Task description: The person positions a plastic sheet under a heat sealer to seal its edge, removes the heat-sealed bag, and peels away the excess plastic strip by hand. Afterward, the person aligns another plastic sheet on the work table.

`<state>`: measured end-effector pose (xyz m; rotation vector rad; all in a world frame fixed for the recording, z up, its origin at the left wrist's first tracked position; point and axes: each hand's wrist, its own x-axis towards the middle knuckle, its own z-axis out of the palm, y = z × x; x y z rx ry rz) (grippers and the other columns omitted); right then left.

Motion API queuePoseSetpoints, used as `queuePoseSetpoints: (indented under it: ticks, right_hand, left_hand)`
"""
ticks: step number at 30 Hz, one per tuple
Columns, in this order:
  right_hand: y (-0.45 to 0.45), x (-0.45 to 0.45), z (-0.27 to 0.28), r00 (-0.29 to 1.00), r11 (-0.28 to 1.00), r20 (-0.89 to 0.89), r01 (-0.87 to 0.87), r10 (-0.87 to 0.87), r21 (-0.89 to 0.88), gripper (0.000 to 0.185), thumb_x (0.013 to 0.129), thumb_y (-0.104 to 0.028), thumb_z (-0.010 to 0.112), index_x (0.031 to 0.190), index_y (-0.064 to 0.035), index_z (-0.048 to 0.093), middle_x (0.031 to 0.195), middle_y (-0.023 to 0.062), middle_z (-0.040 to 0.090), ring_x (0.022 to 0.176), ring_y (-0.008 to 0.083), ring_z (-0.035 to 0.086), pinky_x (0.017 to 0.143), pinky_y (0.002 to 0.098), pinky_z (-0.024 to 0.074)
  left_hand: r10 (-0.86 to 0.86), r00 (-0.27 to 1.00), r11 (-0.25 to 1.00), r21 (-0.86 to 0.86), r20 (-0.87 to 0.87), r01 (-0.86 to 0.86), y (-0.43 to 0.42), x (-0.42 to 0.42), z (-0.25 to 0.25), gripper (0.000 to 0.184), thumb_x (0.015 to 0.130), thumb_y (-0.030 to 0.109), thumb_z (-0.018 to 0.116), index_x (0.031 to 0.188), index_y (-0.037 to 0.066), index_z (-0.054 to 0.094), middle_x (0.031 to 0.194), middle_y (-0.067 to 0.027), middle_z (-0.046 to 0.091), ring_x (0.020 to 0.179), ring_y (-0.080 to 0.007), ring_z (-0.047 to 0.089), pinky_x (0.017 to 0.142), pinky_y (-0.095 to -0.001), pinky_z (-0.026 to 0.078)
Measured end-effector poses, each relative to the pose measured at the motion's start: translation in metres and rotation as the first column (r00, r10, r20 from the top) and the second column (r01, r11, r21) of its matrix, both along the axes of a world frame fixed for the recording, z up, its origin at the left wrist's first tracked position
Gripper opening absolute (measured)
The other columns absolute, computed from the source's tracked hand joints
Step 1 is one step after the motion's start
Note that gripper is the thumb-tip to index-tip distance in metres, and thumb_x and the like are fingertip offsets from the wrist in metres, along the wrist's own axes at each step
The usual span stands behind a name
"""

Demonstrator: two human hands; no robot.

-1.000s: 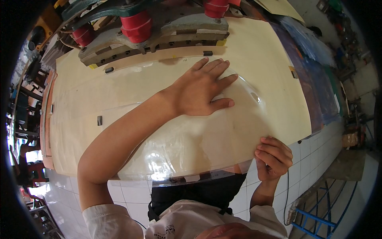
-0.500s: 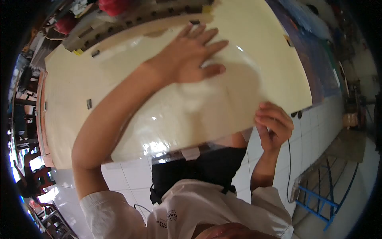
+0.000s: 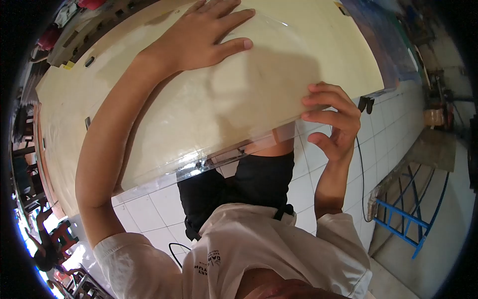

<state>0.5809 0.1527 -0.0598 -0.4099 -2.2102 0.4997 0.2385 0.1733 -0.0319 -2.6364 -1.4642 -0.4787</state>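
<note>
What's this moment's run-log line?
left hand: spread flat on clear sheet | right hand: open by sheet's near-right corner, contact unclear | sheet: overhangs near edge of yellowish surface

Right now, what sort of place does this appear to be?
Probably a workshop: a clear plastic sheet lies over a pale work surface, with a heavy metal fixture at its far edge and a blue metal frame nearby.

The board (image 3: 348, 55) is pale yellow, the sheet (image 3: 234, 109) clear, the shorts (image 3: 266, 174) black, the shirt (image 3: 254, 234) white with dark lettering (image 3: 214, 259).
</note>
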Motion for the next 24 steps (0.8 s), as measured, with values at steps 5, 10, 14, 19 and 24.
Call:
queuePoseSetpoints:
  ticks: [5, 10, 14, 19, 24]
  right_hand:
    - [0.000, -0.001, -0.006, 1.000, 0.999, 0.009, 0.007, -0.007, 0.037, 0.041, 0.063, -0.039, 0.092, 0.091, -0.0122, 0.081, 0.103, 0.0068, 0.076, 0.107, 0.0338, 0.070, 0.091, 0.0464, 0.0573]
    - [-0.005, -0.005, 0.004, 0.995, 0.999, 0.096, 0.017, -0.021, 0.043, 0.037, 0.060, -0.025, 0.092, 0.094, -0.0141, 0.081, 0.109, 0.0068, 0.076, 0.110, 0.0334, 0.069, 0.095, 0.0468, 0.0561]
    - [-0.005, -0.003, -0.001, 0.992, 0.998, 0.115, 0.045, -0.051, 0.054, 0.029, 0.062, -0.013, 0.087, 0.090, -0.0147, 0.079, 0.108, 0.0069, 0.076, 0.110, 0.0329, 0.070, 0.098, 0.0481, 0.0549]
    - [-0.004, -0.002, -0.009, 0.999, 0.998, 0.000, 0.050, -0.050, 0.030, 0.021, 0.065, -0.006, 0.082, 0.080, -0.0169, 0.073, 0.104, 0.0048, 0.078, 0.111, 0.0307, 0.070, 0.102, 0.0497, 0.0529]
    - [-0.005, -0.003, -0.010, 0.999, 0.998, -0.013, 0.052, -0.052, 0.036, 0.020, 0.067, -0.007, 0.083, 0.080, -0.0183, 0.072, 0.103, 0.0038, 0.078, 0.110, 0.0294, 0.071, 0.101, 0.0495, 0.0527]
  left_hand:
    - [0.014, 1.000, 1.000, -0.016, -0.006, -0.014, -0.001, 0.000, 0.001, 0.069, 0.102, 0.052, 0.053, 0.151, 0.004, 0.046, 0.152, -0.0325, 0.043, 0.143, -0.0481, 0.040, 0.122, -0.0570, 0.027]
    - [-0.005, 1.000, 1.000, -0.020, 0.003, 0.005, -0.001, 0.000, 0.004, 0.069, 0.102, 0.051, 0.054, 0.151, 0.003, 0.046, 0.151, -0.0328, 0.044, 0.142, -0.0483, 0.041, 0.121, -0.0563, 0.029]
    - [-0.014, 1.000, 1.000, -0.004, 0.006, 0.014, -0.001, 0.000, 0.004, 0.068, 0.102, 0.050, 0.055, 0.150, 0.002, 0.047, 0.151, -0.0332, 0.044, 0.141, -0.0486, 0.042, 0.120, -0.0566, 0.030]
    - [-0.017, 1.000, 1.000, 0.005, 0.015, 0.017, -0.001, 0.000, 0.004, 0.067, 0.102, 0.049, 0.056, 0.148, 0.001, 0.048, 0.149, -0.0341, 0.046, 0.140, -0.0498, 0.043, 0.119, -0.0562, 0.032]
    - [-0.033, 0.999, 0.999, 0.002, 0.039, 0.033, 0.000, 0.000, 0.005, 0.066, 0.101, 0.047, 0.058, 0.147, 0.000, 0.050, 0.148, -0.0347, 0.047, 0.139, -0.0504, 0.044, 0.118, -0.0559, 0.033]
